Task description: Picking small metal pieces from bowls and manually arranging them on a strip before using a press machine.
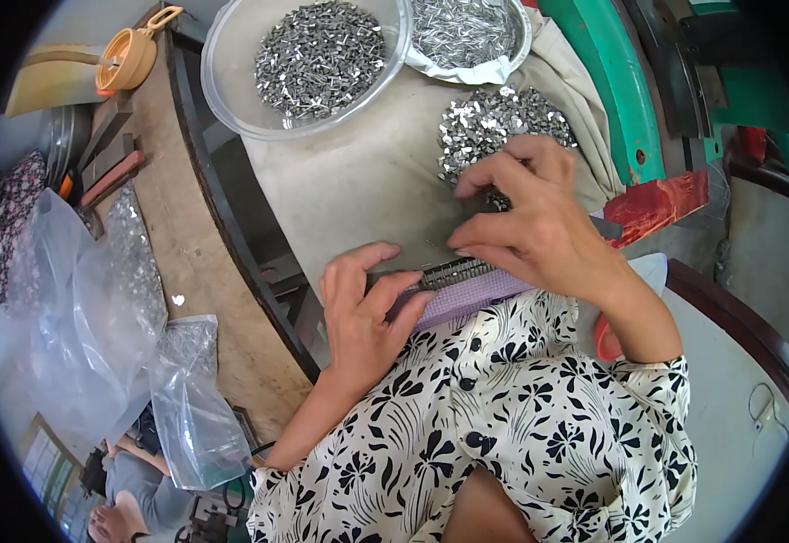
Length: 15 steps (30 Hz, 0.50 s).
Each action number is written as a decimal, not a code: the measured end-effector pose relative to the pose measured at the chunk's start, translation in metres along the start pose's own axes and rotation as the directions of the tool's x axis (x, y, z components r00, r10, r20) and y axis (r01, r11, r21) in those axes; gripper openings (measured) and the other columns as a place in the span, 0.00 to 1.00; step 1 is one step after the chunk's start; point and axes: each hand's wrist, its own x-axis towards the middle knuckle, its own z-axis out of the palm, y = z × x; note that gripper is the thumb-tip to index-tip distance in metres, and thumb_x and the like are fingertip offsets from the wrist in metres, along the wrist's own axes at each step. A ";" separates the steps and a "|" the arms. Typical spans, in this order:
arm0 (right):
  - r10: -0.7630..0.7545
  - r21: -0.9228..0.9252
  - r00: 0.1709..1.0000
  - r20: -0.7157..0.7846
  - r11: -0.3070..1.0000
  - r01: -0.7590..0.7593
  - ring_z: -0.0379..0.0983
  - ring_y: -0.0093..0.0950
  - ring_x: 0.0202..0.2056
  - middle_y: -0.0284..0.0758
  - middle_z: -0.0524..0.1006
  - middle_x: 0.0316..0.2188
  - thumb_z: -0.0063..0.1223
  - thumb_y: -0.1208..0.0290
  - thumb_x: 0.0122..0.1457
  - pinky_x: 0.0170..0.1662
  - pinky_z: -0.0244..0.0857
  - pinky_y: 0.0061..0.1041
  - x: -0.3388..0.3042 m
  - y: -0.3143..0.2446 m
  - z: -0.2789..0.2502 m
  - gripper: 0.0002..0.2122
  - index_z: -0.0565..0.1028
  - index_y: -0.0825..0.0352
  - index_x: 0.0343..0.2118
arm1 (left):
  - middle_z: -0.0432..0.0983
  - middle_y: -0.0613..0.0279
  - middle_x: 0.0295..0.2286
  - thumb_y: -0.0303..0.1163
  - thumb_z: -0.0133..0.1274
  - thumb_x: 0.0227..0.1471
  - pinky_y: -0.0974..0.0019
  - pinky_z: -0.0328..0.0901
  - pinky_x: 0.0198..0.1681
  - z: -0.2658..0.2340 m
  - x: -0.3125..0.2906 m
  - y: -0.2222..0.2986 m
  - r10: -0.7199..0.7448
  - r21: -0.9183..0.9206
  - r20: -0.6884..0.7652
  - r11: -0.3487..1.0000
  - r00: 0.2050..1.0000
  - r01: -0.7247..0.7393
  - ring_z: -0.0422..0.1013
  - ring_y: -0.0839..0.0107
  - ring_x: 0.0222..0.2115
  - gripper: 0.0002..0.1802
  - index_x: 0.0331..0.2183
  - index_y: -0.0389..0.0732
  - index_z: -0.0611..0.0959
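Observation:
My left hand [365, 306] rests on the near edge of a cloth-covered work surface [358, 181], its fingers pressing the left end of a narrow strip [456, 271] lined with small metal pieces. My right hand [539, 222] hovers over that strip, thumb and fingers pinched together at its right end, apparently on a tiny metal piece. Just beyond my right hand lies a loose pile of shiny small metal pieces [494, 127]. A purple checked cloth [467, 299] sits under the strip on my lap.
A clear plastic bowl [232, 54] of small metal parts and a second bowl [512, 54] of thin metal pins stand at the back. Clear plastic bags [186, 398] lie left on a wooden bench [195, 262]. A green machine frame [612, 81] stands right. Another person [123, 480] sits lower left.

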 end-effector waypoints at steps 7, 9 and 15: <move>-0.176 -0.063 0.977 0.125 0.981 0.184 0.62 0.36 0.52 0.25 0.74 0.42 0.65 0.65 0.42 0.55 0.50 0.41 0.024 0.003 0.012 0.04 0.82 0.54 0.22 | 0.73 0.59 0.45 0.30 0.70 0.36 0.58 0.59 0.47 -0.001 0.001 0.002 -0.014 0.023 0.030 1.000 0.999 0.013 0.67 0.58 0.45 0.18 0.34 0.43 0.85; -0.185 -0.092 0.975 0.124 0.976 0.197 0.62 0.36 0.52 0.25 0.74 0.42 0.64 0.66 0.44 0.55 0.51 0.40 0.024 0.004 0.014 0.03 0.81 0.55 0.22 | 0.72 0.59 0.46 0.30 0.70 0.36 0.58 0.59 0.47 -0.002 0.004 0.003 -0.009 0.028 0.047 1.000 0.999 0.008 0.67 0.58 0.45 0.19 0.36 0.43 0.85; 0.046 0.004 0.997 -0.067 0.999 -0.046 0.60 0.36 0.49 0.26 0.75 0.42 0.67 0.71 0.41 0.53 0.50 0.38 -0.002 0.020 -0.020 0.06 0.80 0.58 0.24 | 0.72 0.59 0.46 0.30 0.69 0.35 0.57 0.59 0.48 -0.004 0.006 0.006 -0.049 0.018 0.075 0.999 0.996 0.047 0.66 0.57 0.46 0.24 0.40 0.44 0.84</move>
